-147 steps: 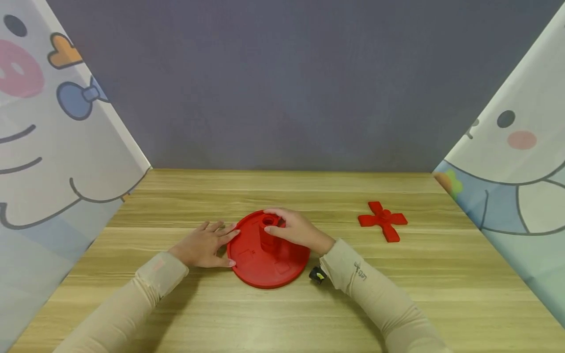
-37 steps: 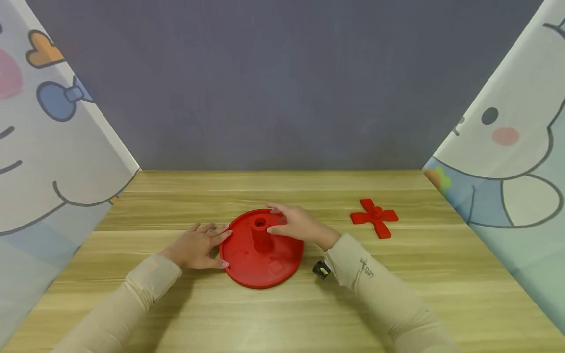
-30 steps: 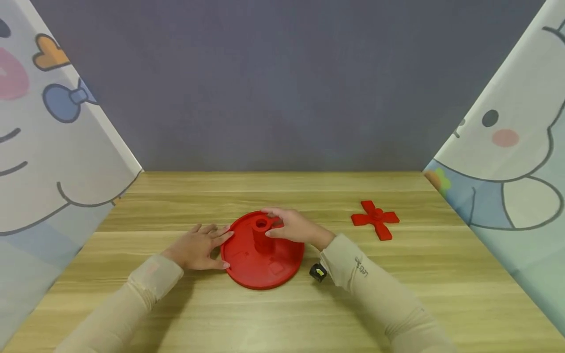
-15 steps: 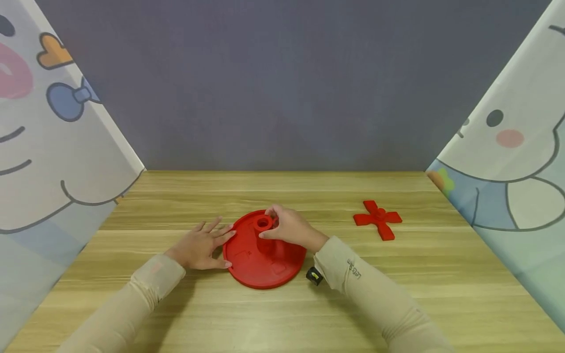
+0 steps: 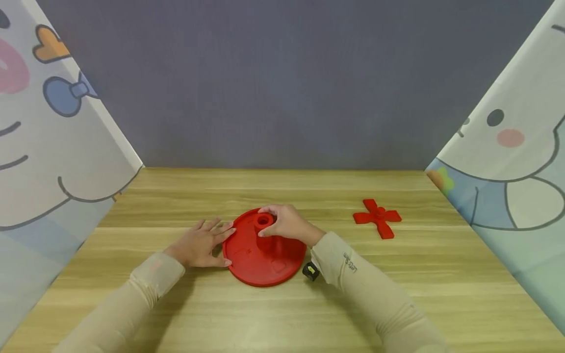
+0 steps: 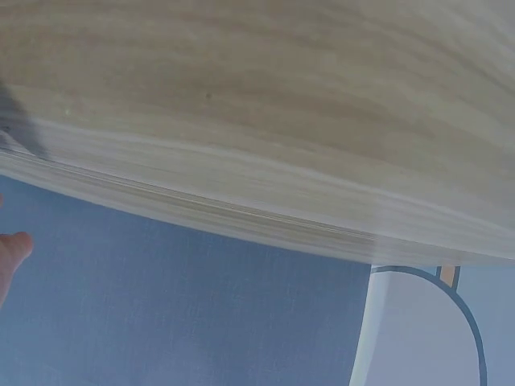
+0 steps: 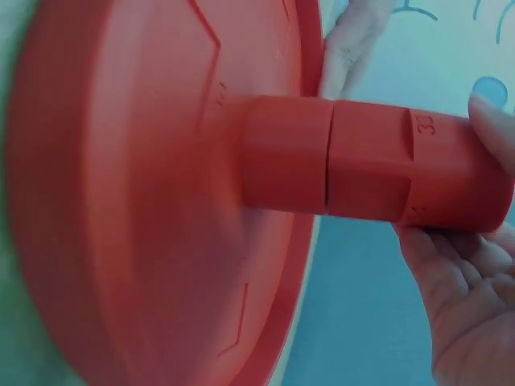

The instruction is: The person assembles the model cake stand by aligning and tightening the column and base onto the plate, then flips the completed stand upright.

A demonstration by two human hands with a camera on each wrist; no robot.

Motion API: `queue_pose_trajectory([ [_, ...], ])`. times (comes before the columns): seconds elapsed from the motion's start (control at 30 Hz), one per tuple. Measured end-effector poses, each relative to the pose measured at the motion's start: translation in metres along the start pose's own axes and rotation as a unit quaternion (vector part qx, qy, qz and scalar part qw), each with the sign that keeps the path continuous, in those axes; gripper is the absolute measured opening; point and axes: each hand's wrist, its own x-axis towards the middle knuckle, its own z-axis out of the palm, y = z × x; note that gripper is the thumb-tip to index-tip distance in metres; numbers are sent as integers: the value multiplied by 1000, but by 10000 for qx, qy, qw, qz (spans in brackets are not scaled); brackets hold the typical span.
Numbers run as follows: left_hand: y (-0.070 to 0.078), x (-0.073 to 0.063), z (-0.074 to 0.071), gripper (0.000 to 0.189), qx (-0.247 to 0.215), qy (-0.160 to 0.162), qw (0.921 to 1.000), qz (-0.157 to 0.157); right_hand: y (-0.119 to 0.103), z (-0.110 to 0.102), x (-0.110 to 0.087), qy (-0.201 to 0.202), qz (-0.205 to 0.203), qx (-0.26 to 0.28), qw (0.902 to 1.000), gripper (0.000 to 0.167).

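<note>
A round red base [image 5: 251,267] with a raised rim lies on the table, and a hollow red tube [image 7: 374,161] stands upright at its middle. In the right wrist view a seam shows between the base's stub and the tube, which carries small raised numerals. My right hand [image 5: 291,228] grips the tube's upper end, thumb at the near side and fingers at the far side. At the base's left rim rests my left hand [image 5: 200,246], fingers spread. The left wrist view shows only a fingertip [image 6: 12,249] of it.
A flat red four-armed cross [image 5: 378,214] with a round knob lies to the right on the wooden table [image 5: 247,318]. A small black device [image 5: 311,271] sits at the right wrist. A grey wall [image 5: 282,88] closes the back, with cartoon-printed panels at both sides.
About a second ago my right hand stood loosened at the tube's right side; its thumb and fingers have since moved left and closed around the tube's top. My left hand stays at the rim.
</note>
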Motion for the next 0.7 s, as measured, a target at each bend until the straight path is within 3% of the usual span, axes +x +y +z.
queue_pose_trajectory([
  [0.3,0,-1,-2,85,-6,135,9996,228,-3,12,-8,787,179,-340,9962,51],
  [0.57,3,-5,-2,85,-30,208,9996,187,-8,19,-13,1194,123,-484,9916,50],
  [0.7,2,-3,-2,85,-68,169,9997,184,-8,20,-14,1195,147,-518,9914,50],
])
